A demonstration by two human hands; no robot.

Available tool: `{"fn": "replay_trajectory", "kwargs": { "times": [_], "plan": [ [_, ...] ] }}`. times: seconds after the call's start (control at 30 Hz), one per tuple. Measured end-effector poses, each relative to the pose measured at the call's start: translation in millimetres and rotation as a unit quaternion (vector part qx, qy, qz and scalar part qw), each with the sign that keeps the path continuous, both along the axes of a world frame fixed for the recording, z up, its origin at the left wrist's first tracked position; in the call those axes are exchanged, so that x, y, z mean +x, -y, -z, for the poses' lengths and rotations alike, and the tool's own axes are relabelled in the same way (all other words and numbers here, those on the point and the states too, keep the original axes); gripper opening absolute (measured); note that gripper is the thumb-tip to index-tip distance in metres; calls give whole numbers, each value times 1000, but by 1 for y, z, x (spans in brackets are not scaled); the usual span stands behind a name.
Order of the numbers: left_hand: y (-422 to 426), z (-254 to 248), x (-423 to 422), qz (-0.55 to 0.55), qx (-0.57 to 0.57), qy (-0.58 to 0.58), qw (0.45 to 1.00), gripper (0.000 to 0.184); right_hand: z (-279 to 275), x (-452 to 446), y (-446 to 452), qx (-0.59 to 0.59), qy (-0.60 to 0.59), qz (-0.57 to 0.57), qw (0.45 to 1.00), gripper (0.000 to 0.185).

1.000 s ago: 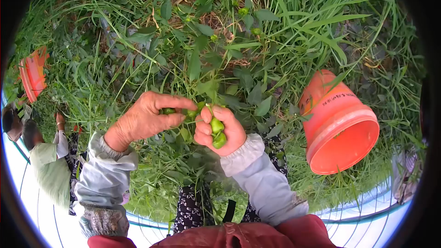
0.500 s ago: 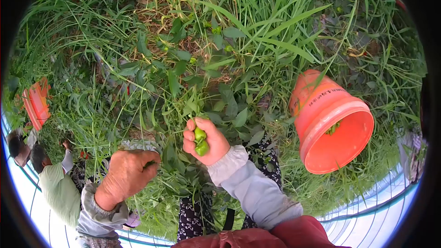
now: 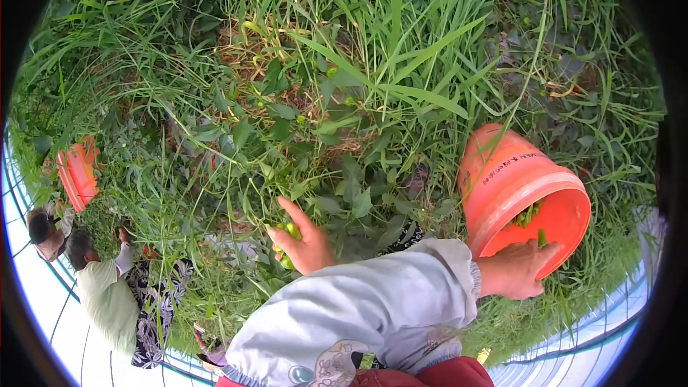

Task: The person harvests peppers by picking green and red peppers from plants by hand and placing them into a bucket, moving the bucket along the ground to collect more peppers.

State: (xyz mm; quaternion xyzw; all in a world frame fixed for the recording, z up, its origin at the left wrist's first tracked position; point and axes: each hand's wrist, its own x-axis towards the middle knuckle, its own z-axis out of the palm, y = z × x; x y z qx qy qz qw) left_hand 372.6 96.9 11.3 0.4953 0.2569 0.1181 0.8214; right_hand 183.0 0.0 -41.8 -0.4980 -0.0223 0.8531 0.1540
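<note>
My left hand [image 3: 519, 269] reaches across my body to the mouth of an orange bucket [image 3: 494, 179], its forearm passing over my right one. A green pepper [image 3: 542, 238] sticks up from its fingers, which are closed. The bucket lies tilted with its opening toward me, and more green peppers [image 3: 527, 213] show inside. Near the leafy pepper plants [image 3: 351, 190], my right hand [image 3: 308, 241] holds several green peppers [image 3: 289, 235] in curled fingers, its index finger stretched out. My left sleeve hides my right wrist.
Tall grass [image 3: 401, 50] and weeds grow thick among the plants. At the left, a person in a light green top [image 3: 107, 297] crouches beside another person [image 3: 49, 233]. A second orange bucket [image 3: 77, 172] stands near them.
My left hand has swung from the left side across to the bucket on the right. My right hand has moved slightly down and left, still with peppers, its index finger now extended.
</note>
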Motion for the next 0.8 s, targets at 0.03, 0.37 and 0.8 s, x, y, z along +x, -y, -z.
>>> {"fn": "replay_trajectory", "kwargs": {
  "times": [0.03,0.37,0.8],
  "plan": [
    [10,2,16,-14,-13,3,1000,66,1,0,2,51,19,-3,999,52],
    [-57,62,-178,-335,121,-176,918,14,19,3,9,-8,0,3,1000,35],
    [69,183,-391,-71,145,-596,787,29,23,3,-7,32,42,-50,997,17]
  ]
}}
